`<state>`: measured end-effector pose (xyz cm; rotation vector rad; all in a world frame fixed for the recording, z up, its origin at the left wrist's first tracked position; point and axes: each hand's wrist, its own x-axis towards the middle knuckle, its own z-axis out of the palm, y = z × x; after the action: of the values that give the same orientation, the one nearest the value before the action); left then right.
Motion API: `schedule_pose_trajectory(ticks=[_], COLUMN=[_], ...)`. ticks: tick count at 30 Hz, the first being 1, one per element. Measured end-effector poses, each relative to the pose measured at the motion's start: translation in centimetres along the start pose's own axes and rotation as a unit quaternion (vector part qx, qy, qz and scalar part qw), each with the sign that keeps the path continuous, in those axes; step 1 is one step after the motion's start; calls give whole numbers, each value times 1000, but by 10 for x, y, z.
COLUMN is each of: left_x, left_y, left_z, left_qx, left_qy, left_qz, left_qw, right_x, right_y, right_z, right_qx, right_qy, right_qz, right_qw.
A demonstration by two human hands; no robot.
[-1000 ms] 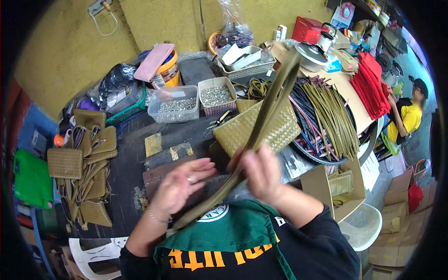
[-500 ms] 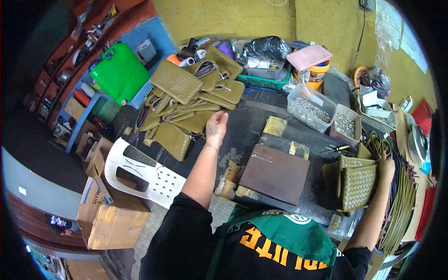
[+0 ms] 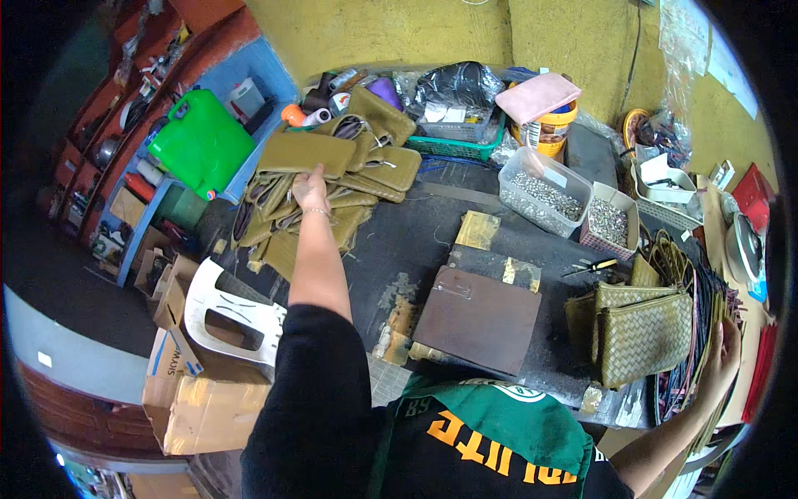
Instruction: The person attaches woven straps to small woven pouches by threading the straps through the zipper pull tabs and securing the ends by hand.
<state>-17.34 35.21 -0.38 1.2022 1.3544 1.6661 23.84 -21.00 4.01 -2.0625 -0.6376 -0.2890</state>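
Observation:
My left hand point(image 3: 312, 193) is closed on the near edge of an olive woven-pattern pouch point(image 3: 306, 153), thumb and fingers pinching it. That pouch lies on top of a heap of similar olive zipped pouches point(image 3: 274, 218) at the table's left side. At the far right my right hand point(image 3: 723, 356) is beside a bundle of long olive straps point(image 3: 697, 416), its fingers pointing up and apart; no object shows in it. Just left of it stands an olive woven bag point(image 3: 647, 337) with looped handles.
A brown flat board point(image 3: 478, 318) lies mid-table, with a small yellow-handled tool point(image 3: 594, 266) to its right. Bins of metal fittings point(image 3: 542, 198) stand behind. A white plastic chair point(image 3: 212, 291) and cardboard boxes point(image 3: 216, 407) are at left; a green jerrycan point(image 3: 202, 143) stands farther back.
My left hand has moved left from the heap's right edge and taken hold of the top pouch. My right hand has left the woven bag's handles and come nearer, beside the straps.

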Motion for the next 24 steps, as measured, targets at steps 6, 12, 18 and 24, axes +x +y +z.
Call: schedule_pose_trajectory(ticks=[6,12,18,24], left_x=[-199,-291,-318,-321], left_y=[76,112,114,116], left_z=[32,-20,-31,-10], left_qx=[-201,86,142,-2], left_qy=[-306,-611,-676,-760], left_qz=[1,267,306,270], left_qw=[930,740,655,592], right_x=[-72,-62,-70,-82], right_y=[-128,-149,-130,-147], right_z=[78,151,178,168], right_qx=[46,320,553,490], right_qy=[-159,-263,-387,-380], right_qz=[-234,-136,112,-4], right_qw=[958,900,730,784])
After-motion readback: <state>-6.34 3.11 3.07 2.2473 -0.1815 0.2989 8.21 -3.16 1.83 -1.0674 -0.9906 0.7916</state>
